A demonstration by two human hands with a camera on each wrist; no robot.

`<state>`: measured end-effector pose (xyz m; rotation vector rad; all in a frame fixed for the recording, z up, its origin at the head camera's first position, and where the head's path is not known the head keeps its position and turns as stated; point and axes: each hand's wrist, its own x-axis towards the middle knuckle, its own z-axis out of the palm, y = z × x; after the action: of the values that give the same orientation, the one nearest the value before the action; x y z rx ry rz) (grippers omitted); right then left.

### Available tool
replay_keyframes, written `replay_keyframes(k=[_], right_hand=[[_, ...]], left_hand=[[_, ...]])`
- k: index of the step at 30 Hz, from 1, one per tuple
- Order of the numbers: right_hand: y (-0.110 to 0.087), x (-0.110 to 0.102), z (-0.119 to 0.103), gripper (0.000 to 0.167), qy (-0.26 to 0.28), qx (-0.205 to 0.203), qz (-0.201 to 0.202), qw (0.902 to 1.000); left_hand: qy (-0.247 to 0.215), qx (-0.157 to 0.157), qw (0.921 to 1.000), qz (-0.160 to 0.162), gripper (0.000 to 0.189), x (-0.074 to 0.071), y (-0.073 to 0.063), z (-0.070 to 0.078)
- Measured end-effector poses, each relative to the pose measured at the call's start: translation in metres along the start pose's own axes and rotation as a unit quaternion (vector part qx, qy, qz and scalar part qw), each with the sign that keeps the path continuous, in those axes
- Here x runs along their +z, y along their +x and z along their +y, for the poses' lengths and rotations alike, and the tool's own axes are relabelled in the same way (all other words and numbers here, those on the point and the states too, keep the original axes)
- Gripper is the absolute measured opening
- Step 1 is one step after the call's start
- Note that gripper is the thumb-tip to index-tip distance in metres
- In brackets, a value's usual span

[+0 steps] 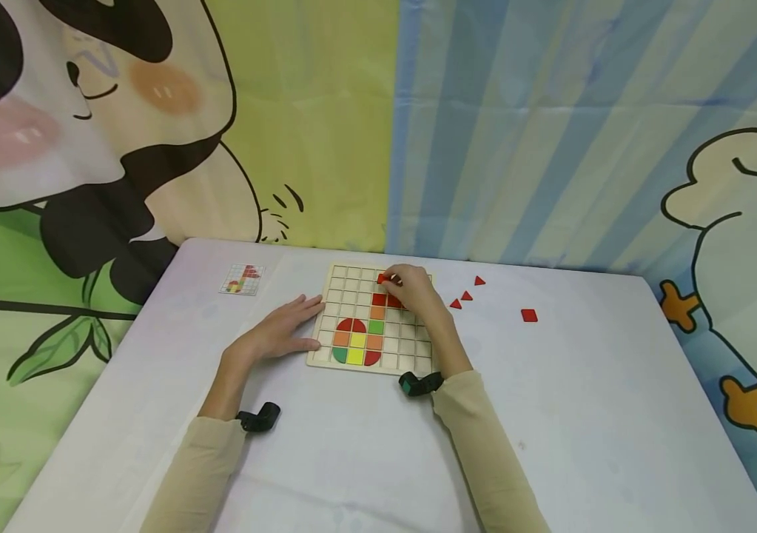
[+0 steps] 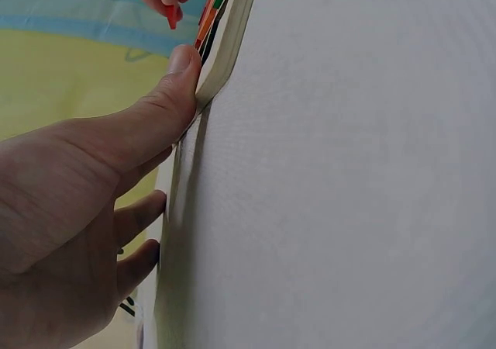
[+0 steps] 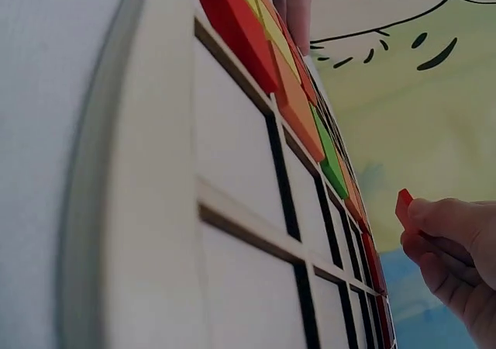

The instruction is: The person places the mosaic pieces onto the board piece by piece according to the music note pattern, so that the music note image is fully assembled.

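Note:
My right hand [image 1: 414, 289] pinches a small red tile [image 3: 404, 208] between thumb and fingertips, above the far rows of a wooden grid board [image 1: 408, 363]. The tile's full outline is hidden by the fingers. My left hand [image 1: 278, 331] rests at the board's left edge, fingers spread and fairly straight, thumb [image 2: 180, 62] against the rim. On the board, a yellow tile [image 1: 354, 355] lies among red, orange and green ones in the near left part. A column runs up from there with a green tile [image 1: 376, 326], an orange tile [image 1: 377, 312] and red tiles [image 1: 379, 299].
Three red triangles, one a triangle tile [image 1: 479, 280], lie right of the board. Farther right is a red square tile [image 1: 529, 315]. A small pattern card [image 1: 243, 280] lies at the back left of the white-covered table [image 1: 591, 414]. A printed curtain [image 1: 325, 126] hangs behind.

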<state>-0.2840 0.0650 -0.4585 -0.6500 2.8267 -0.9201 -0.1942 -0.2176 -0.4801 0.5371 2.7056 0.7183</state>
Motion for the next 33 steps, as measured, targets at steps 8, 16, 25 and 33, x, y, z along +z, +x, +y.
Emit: replay_keyframes(k=[8, 16, 25, 33], right_hand=[[0.002, 0.01, -0.002, 0.023, -0.044, -0.043, -0.022, 0.9979], [-0.001, 0.013, -0.003, 0.022, -0.05, -0.042, -0.012, 0.9978], [0.0, 0.013, -0.005, 0.017, -0.052, -0.042, -0.002, 0.9978], [0.0, 0.012, -0.006, 0.018, -0.065, -0.054, -0.008, 0.9964]], left_hand=[[-0.008, -0.005, 1.0, -0.001, 0.083, 0.0, -0.001, 0.002], [-0.007, 0.0, 1.0, 0.0, 0.083, 0.001, -0.001, 0.002], [-0.005, -0.002, 1.0, 0.002, 0.083, -0.001, -0.002, 0.004], [-0.005, -0.008, 1.0, -0.002, 0.084, -0.001, -0.001, 0.004]])
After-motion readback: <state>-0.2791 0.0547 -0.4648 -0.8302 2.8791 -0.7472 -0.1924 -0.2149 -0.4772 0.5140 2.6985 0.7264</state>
